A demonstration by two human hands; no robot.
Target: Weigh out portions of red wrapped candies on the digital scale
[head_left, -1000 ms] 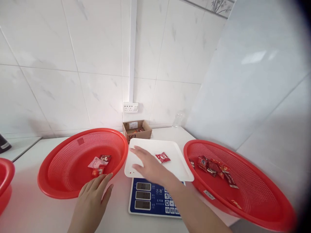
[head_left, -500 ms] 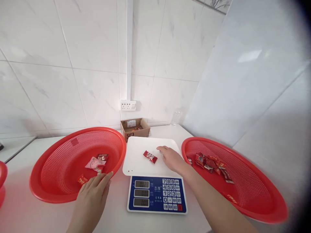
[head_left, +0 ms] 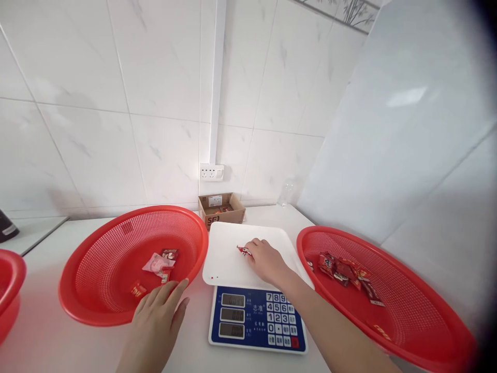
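Over the white pan (head_left: 223,246) of a blue-fronted digital scale (head_left: 254,321), my right hand (head_left: 266,261) has its fingers closed on a small red-and-white wrapped snack packet (head_left: 244,250). Much of the packet is hidden under the fingers. My left hand (head_left: 161,316) is at the near edge of the left red basket (head_left: 93,248), fingers extended and thumb apart, holding nothing. Inside that basket lie a pink packet (head_left: 158,263), a dark red packet (head_left: 170,254) and an orange-red packet (head_left: 138,289).
To the right, another red basket (head_left: 419,290) holds several red snack packets (head_left: 344,268). Behind the scale stands a small cardboard box (head_left: 225,216). A clear container (head_left: 286,192) is near the wall, and part of a third red basket (head_left: 11,280) shows at far left.
My right hand has moved left across the pan and closed on the packet that lay there. My left hand's thumb has spread away from its fingers. The view has shifted slightly.
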